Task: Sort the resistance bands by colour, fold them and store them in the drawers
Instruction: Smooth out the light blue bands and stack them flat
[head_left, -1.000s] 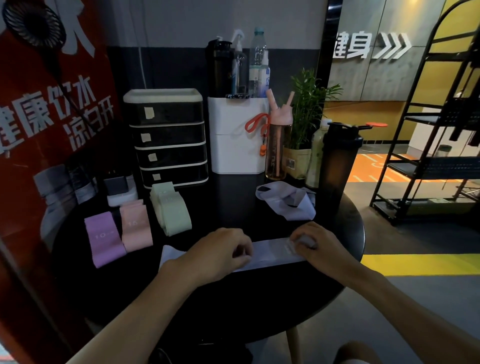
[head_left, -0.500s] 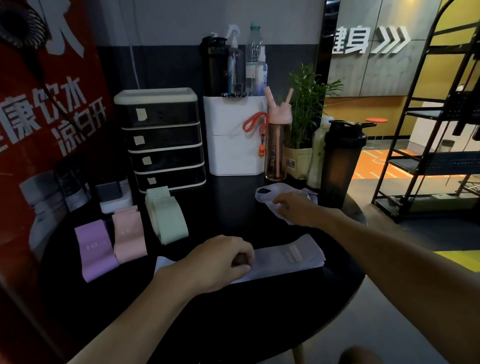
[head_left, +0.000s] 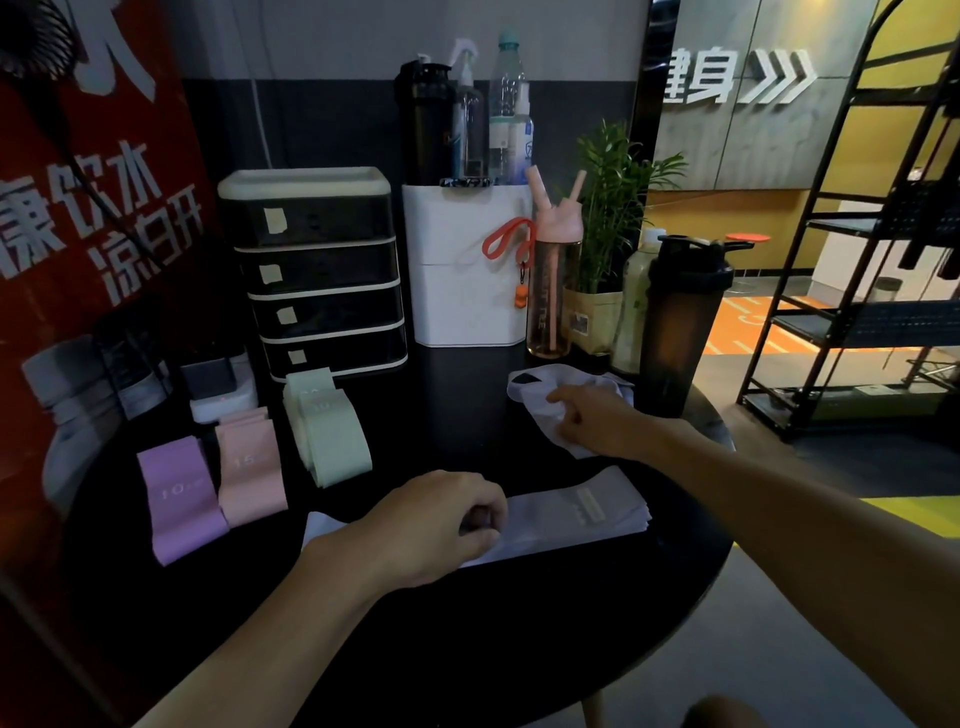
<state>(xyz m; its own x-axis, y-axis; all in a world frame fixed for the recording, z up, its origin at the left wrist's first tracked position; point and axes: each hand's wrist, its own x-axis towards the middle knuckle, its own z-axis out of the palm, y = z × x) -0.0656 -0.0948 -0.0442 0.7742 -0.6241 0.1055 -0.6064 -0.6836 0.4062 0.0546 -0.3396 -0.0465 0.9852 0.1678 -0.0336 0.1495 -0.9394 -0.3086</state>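
Pale band, flattened, table 6 o'clock: left hand curled on it, pinning its middle.
Right hand: off that band's end since a second ago, now at 2 o'clock, fingers curled on loose pale band.
Likely next: stacking same colour.
Drawers: closed, 11 o'clock.

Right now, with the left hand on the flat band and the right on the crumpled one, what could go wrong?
1. The crumpled band lies right beside the shaker. Lifting it with the right hand could snag or tip the shaker, which stands near the rim of the table.
2. The left hand holds the flat band only at one part. Its free end lies close to the table's edge and might unfold or slide off if tugged.
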